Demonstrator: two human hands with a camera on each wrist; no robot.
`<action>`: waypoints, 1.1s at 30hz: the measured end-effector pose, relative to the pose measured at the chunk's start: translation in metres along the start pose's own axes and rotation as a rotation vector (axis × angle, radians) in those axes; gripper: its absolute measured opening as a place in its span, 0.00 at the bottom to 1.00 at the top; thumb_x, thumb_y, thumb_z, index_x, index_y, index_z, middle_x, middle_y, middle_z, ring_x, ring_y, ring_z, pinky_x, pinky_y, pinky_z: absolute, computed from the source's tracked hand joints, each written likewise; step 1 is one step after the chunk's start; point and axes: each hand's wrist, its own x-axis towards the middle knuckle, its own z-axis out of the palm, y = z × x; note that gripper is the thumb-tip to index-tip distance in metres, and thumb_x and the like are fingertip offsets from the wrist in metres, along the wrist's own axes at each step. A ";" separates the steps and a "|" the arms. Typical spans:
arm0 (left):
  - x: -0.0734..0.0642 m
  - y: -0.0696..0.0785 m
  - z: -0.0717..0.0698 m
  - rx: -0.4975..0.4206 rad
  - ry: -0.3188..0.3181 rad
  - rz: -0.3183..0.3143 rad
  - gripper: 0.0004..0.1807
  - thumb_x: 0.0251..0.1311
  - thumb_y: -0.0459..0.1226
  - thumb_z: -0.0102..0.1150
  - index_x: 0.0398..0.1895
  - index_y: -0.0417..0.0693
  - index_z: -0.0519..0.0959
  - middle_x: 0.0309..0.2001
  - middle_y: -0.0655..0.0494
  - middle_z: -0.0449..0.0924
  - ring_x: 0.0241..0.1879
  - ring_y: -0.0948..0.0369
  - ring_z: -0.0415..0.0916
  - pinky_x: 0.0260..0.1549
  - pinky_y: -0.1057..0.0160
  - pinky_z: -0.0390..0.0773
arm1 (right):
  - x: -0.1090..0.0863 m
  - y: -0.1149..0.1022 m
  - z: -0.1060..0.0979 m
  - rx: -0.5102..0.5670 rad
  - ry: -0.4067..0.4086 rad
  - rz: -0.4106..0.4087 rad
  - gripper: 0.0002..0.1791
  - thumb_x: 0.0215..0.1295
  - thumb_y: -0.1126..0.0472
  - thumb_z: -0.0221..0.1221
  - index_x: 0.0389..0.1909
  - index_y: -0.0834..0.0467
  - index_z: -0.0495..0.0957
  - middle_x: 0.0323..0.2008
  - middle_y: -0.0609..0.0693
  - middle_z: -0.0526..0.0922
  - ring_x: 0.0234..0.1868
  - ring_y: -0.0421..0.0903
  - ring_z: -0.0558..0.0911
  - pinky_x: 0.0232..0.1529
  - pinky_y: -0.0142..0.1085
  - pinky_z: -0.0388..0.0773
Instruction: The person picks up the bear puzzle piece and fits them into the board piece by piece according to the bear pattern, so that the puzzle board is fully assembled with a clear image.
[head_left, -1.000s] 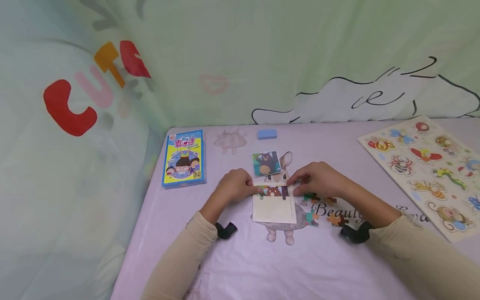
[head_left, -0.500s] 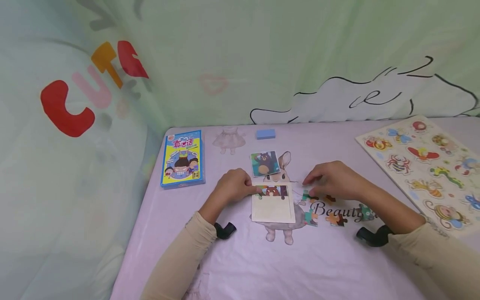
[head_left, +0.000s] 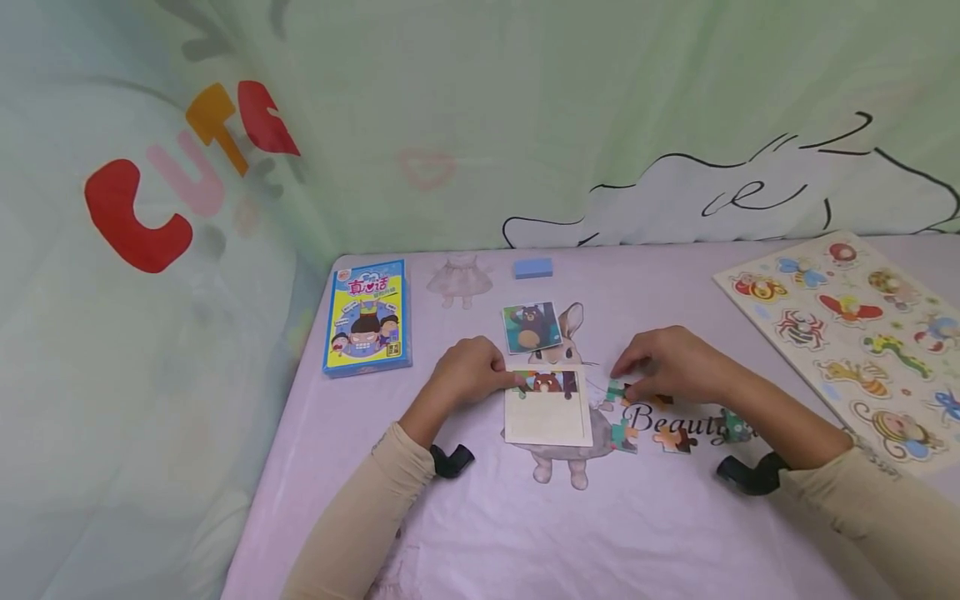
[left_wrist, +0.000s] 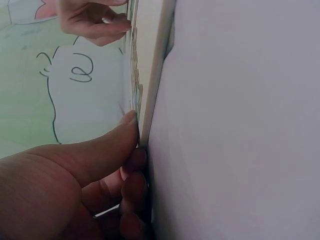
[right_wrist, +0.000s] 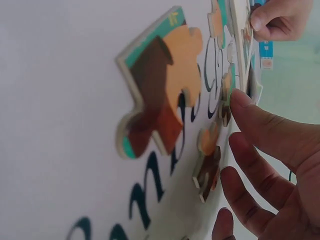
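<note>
In the head view my left hand [head_left: 472,371] pinches the upper left edge of a pale jigsaw tray [head_left: 547,423]. The left wrist view shows the thumb over the rim, with fingers curled beneath. Joined pieces showing a bear's face [head_left: 546,382] fill the tray's top row. My right hand [head_left: 675,367] hovers low right of the tray, thumb and fingers spread around a green jigsaw piece [head_left: 617,389]. Thumb and piece look very close in the right wrist view; a firm grip is not visible. Loose jigsaw pieces [head_left: 675,439] lie nearby, some partly hidden by the hand.
A bear picture card [head_left: 531,327] lies just behind the tray, with a blue block [head_left: 533,268] further back. At left sits a blue and yellow box [head_left: 367,317]. A wooden insect puzzle board [head_left: 862,333] lies at right. Curtains hang behind the table.
My right hand has left the tray's upper right corner and moved right to the loose pieces, uncovering one beside its wrist. My left hand stays on the tray edge.
</note>
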 end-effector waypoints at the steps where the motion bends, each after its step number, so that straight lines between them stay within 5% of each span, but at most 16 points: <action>1: 0.000 0.000 0.000 -0.002 0.001 -0.001 0.23 0.58 0.53 0.72 0.16 0.49 0.80 0.13 0.62 0.66 0.18 0.64 0.66 0.19 0.66 0.60 | 0.000 0.000 0.001 -0.001 -0.002 -0.003 0.15 0.49 0.57 0.79 0.40 0.47 0.90 0.42 0.42 0.88 0.43 0.43 0.80 0.48 0.43 0.78; 22: 0.001 0.000 0.000 0.012 0.001 -0.005 0.22 0.59 0.53 0.72 0.17 0.48 0.81 0.13 0.61 0.66 0.19 0.64 0.67 0.19 0.66 0.60 | 0.004 -0.008 0.002 0.016 -0.031 -0.050 0.15 0.50 0.63 0.78 0.37 0.46 0.86 0.40 0.41 0.86 0.41 0.44 0.78 0.48 0.46 0.78; 33: 0.000 0.000 0.000 0.010 0.004 -0.013 0.22 0.58 0.54 0.72 0.17 0.51 0.80 0.14 0.62 0.67 0.19 0.64 0.67 0.20 0.66 0.60 | 0.004 -0.010 0.003 0.057 -0.072 -0.060 0.15 0.52 0.65 0.76 0.38 0.46 0.85 0.32 0.38 0.83 0.36 0.41 0.78 0.41 0.36 0.79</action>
